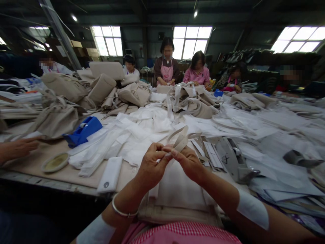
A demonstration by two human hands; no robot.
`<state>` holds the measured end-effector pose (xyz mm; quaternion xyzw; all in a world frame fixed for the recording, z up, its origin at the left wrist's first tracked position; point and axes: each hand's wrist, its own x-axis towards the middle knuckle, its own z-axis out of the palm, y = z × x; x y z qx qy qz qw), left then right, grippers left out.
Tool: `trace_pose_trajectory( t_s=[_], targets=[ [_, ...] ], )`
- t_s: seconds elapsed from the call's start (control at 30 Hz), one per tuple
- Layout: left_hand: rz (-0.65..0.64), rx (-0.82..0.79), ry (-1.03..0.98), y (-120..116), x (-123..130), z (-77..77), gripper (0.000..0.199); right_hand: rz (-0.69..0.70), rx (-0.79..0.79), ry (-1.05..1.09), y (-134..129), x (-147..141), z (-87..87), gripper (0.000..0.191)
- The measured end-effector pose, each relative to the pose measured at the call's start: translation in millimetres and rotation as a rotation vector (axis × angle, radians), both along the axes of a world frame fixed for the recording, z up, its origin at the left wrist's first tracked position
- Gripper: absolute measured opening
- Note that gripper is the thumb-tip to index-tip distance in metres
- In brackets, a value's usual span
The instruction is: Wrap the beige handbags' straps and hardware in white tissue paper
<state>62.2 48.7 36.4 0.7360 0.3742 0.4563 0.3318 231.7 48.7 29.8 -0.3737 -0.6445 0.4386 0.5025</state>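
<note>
Both hands meet over a beige bag (177, 211) that lies at the table's front edge with white sheet material on top of it. My left hand (153, 164) pinches a beige strap (180, 139) between thumb and fingers. Fingertips touching the left ones, my right hand (189, 162) is closed on the same strap. The strap loops up and away above the hands. White wrapping sheets (149, 125) are heaped just beyond.
A blue tape dispenser (83, 131), a round dish (55, 162) and a white phone (110, 174) lie left. A grey tape dispenser (232, 159) stands right. Another person's hand (20, 149) reaches in at left. Beige bags (137, 93) and several people are across the table.
</note>
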Motion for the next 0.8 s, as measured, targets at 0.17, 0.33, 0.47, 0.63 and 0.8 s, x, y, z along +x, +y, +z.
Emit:
trace_pose_trajectory(
  t_s=[0.17,0.33,0.47,0.63,0.8],
  targets=[
    [-0.157,-0.047,-0.014,-1,-4,1.9,0.021,0.045,0.119,-0.162,-9,0,-3.5,0.032],
    [-0.159,-0.080,0.032,-5,-8,-1.5,0.027,0.141,-0.158,0.235,3,12,2.1,0.042],
    [-0.177,-0.015,0.099,-8,-11,-3.9,0.027,0.018,-0.414,0.667,28,22,11.5,0.044],
    [-0.178,-0.048,0.053,-8,-23,11.1,0.032,-0.034,-0.158,0.493,40,12,31.4,0.035],
    [0.029,-0.063,-0.017,-8,-35,22.2,0.035,0.064,0.194,0.081,24,-22,38.2,0.036]
  ],
)
